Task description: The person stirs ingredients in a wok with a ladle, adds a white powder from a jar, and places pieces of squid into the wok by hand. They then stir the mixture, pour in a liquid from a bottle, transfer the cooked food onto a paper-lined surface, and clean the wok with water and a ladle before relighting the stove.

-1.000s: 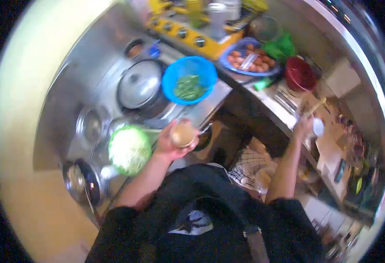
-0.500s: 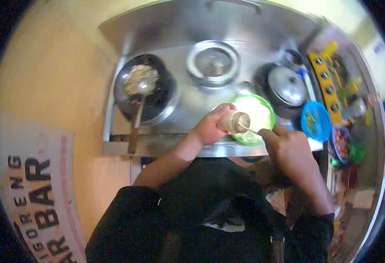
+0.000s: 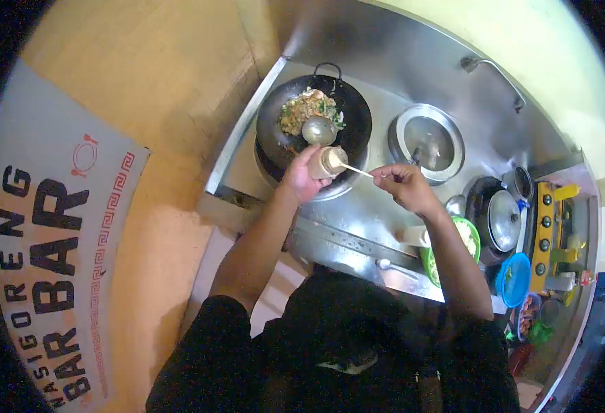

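Observation:
My left hand is wrapped around a small jar with pale contents, tilted so its mouth faces right. Between the fingertips of my right hand is the thin handle of a small spoon, its other end at the jar's mouth. Both hands are over the near side of a black wok, and the jar overlaps its near rim in this view. Fried food with green bits lies in the wok. A metal ladle rests against the food, its handle hidden behind my left hand and the jar.
Right of the wok sits a round metal pot with liquid. Beyond my right forearm stand a green bowl, a lidded pot, a blue bowl and a yellow rack. A steel backsplash rises behind.
Both hands, with jar and spoon, have moved left from beside the green bowl to the wok. The view has turned, showing more of the left side. The spoon has stayed at the jar's mouth.

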Demonstrator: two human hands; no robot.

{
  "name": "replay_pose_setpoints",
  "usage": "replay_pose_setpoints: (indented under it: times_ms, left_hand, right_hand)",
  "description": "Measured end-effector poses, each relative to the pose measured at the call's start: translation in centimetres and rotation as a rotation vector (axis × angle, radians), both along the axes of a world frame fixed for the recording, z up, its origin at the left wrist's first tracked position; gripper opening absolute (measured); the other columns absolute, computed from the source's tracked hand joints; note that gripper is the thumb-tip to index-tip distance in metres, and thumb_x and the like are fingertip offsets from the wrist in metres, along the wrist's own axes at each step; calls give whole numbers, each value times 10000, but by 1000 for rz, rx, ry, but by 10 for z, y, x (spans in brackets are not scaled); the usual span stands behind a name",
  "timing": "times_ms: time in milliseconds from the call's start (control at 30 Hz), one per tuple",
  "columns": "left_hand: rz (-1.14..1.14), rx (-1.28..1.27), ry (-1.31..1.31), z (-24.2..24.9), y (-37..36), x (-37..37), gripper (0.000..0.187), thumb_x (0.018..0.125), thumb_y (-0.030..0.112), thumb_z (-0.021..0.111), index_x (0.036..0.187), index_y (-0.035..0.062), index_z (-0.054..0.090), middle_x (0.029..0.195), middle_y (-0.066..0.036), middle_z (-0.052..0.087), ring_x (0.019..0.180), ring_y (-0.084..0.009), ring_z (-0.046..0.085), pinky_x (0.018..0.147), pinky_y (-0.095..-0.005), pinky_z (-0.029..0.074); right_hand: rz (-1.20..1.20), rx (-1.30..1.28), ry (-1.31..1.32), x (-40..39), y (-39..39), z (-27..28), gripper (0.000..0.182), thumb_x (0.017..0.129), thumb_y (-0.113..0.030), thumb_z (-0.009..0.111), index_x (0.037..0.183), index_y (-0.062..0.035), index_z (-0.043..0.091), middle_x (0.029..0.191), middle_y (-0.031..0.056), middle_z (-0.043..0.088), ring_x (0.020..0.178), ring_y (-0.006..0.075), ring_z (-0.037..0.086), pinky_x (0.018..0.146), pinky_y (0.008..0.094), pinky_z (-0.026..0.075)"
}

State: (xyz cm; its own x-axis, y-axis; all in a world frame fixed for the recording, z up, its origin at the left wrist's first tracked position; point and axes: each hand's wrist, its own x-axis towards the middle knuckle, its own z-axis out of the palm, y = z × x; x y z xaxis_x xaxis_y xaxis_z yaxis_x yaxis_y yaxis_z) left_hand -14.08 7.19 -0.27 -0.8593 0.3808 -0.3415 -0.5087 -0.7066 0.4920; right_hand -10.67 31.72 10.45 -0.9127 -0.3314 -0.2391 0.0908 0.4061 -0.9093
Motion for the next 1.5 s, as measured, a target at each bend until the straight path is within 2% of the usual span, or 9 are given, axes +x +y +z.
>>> replay_pose_setpoints:
  times_ms: [100, 167, 233, 367, 567, 800, 900, 1233, 1500]
  left_hand:
    - [49, -23, -6, -8, -18, -38, 362, 922, 434, 457, 1074, 127, 574, 942, -57, 642, 794, -207, 602, 544, -298, 440]
    - [-28, 29, 104, -26, -37, -66, 371, 922, 435, 451, 1074, 119, 572, 895, -50, 633, 722, -205, 591, 517, -282, 436]
    - [29, -10, 92, -32, -52, -86, 379, 920, 443, 446, 1050, 113, 581, 859, -50, 630, 685, -197, 583, 509, -273, 435]
    - [30, 13, 130, -48, -90, -114, 368, 917, 448, 451, 1012, 125, 601, 832, -36, 636, 699, -186, 591, 517, -277, 452]
    - [141, -65, 38, -41, -99, -111, 353, 904, 438, 498, 1027, 125, 610, 944, -39, 660, 809, -211, 620, 659, -316, 503]
    - [41, -73, 103, -61, -78, -117, 361, 904, 437, 498, 1068, 131, 598, 1002, -44, 651, 875, -198, 620, 687, -325, 513]
    - [-30, -96, 128, -44, -56, -116, 362, 903, 439, 492, 1077, 137, 595, 1014, -43, 649, 892, -197, 617, 721, -353, 509]
    - [-58, -154, 131, -62, -54, -132, 367, 907, 428, 470, 1106, 143, 587, 1015, -31, 650, 915, -191, 604, 739, -358, 484]
    - [160, -192, 59, -70, -104, -138, 360, 912, 429, 461, 1029, 118, 600, 939, -34, 649, 796, -190, 613, 653, -312, 492]
  right_hand:
    - [-10, -23, 16, -33, -16, -15, 155, 836, -97, 659, 974, -39, 700, 719, -43, 618, 641, 40, 494, 597, 216, 422]
    - [-3, -83, 92, -54, -24, -27, 156, 866, -146, 658, 974, -38, 691, 612, -79, 502, 490, 11, 361, 432, 202, 269]
    - [-28, 25, 81, -73, -27, -28, 157, 839, -80, 642, 980, -40, 700, 800, 11, 673, 729, 76, 561, 678, 260, 475]
    - [-62, 38, -8, -125, -34, -69, 172, 833, -129, 646, 978, -54, 701, 846, 72, 694, 766, 138, 618, 706, 302, 498]
    - [63, 836, 703, -153, -59, -97, 197, 847, -221, 571, 962, -123, 697, 800, 134, 644, 771, 342, 637, 668, 429, 518]
    - [240, 683, 694, -100, -69, 14, 204, 794, -191, 596, 983, -156, 665, 808, 127, 640, 776, 315, 648, 671, 439, 536]
    - [300, 783, 616, -115, -79, 0, 218, 780, -191, 614, 985, -151, 676, 801, 144, 660, 767, 319, 653, 682, 429, 538]
    - [-112, -109, -143, -113, -51, -55, 188, 817, -120, 635, 970, -47, 714, 780, 31, 680, 704, 123, 591, 653, 269, 475]
    - [-81, 120, 94, -138, -39, -88, 201, 825, -146, 613, 972, -52, 711, 824, 89, 694, 740, 194, 648, 658, 314, 509]
